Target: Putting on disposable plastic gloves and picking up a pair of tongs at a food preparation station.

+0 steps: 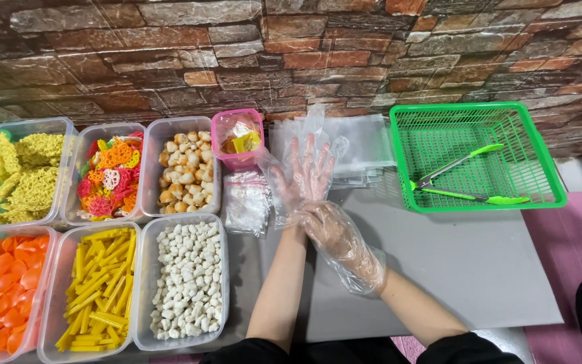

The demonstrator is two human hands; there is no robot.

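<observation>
My left hand (pixel 306 170) is held up flat over the grey table (pixel 466 263), fingers spread, inside a thin clear plastic glove. My right hand (pixel 335 237), also in a clear glove, lies across the left wrist and pinches the cuff of the left glove (pixel 284 185). Both hands hover just in front of a stack of clear plastic bags (pixel 365 145). A pile of small clear bags (pixel 246 202) lies just left of the left hand.
Clear tubs on the left hold yellow noodle pieces (pixel 25 175), coloured wheel crackers (pixel 110 178), tan balls (pixel 186 168), orange chips (pixel 3 290), yellow sticks (pixel 99 290) and white pieces (pixel 186 280). A pink cup (pixel 237 138) holds sachets. A green basket (pixel 547 175) holds green-handled tongs (pixel 466 178).
</observation>
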